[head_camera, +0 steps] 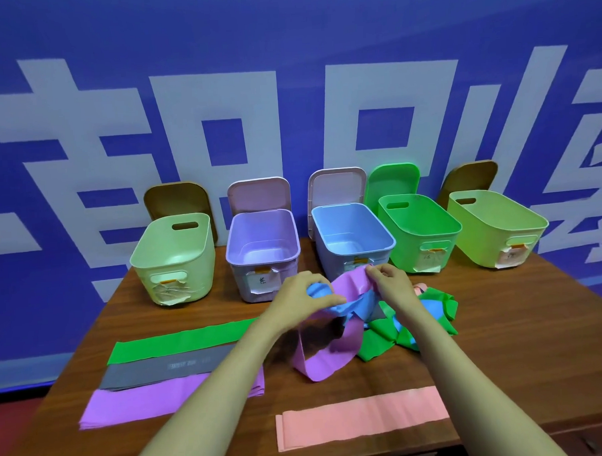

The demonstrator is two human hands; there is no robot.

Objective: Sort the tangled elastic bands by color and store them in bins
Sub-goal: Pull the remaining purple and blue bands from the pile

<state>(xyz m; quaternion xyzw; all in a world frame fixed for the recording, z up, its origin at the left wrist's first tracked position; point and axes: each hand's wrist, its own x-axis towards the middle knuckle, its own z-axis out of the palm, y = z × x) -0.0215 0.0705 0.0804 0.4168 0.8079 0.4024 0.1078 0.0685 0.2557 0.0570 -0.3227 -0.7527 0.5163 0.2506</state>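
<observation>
My left hand [301, 295] grips a bunched blue band [357, 306] above the table's middle. My right hand [391, 282] pinches the top edge of a purple band [325, 360], whose loop hangs down to the table. The two bands are knotted together and run into a tangle of green band [377, 339] with more blue and a bit of pink on the right. Flat on the table lie a green band [180, 340], a grey band [167, 369], a purple band [141, 401] and a pink band [361, 416].
Five open bins stand in a row at the back: pale green [175, 258], lilac [262, 254], light blue [354, 240], bright green [420, 233], yellow-green [495, 228]. Their lids lean on the blue wall behind. The wooden table [507, 339] ends close at the front.
</observation>
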